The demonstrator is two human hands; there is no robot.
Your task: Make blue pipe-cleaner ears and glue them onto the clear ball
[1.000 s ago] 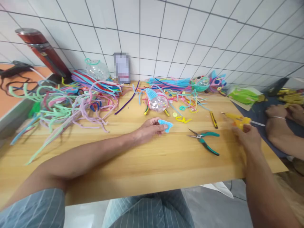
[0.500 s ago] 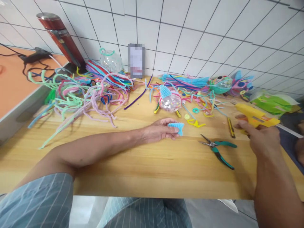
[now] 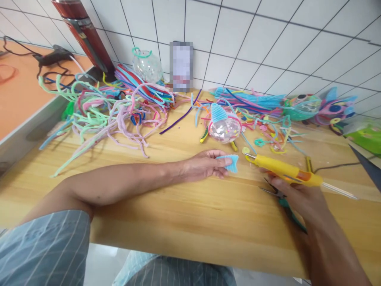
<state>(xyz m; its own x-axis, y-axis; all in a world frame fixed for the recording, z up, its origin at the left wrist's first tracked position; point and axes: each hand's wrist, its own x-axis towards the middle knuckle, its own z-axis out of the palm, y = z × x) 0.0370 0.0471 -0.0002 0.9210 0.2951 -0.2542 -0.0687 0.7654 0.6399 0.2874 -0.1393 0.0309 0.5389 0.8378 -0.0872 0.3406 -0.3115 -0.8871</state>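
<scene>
Swung leftward, glue gun (image 3: 282, 171) now nearly touches left-hand (image 3: 205, 165) blue piece (image 3: 230, 163).

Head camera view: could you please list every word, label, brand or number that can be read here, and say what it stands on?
None can be read.
Upright card against the tiled wall: blurred out, unreadable.
Yellow glue gun in the right hand: an orange patch, no legible print.
Red flask: no legible marking.
</scene>
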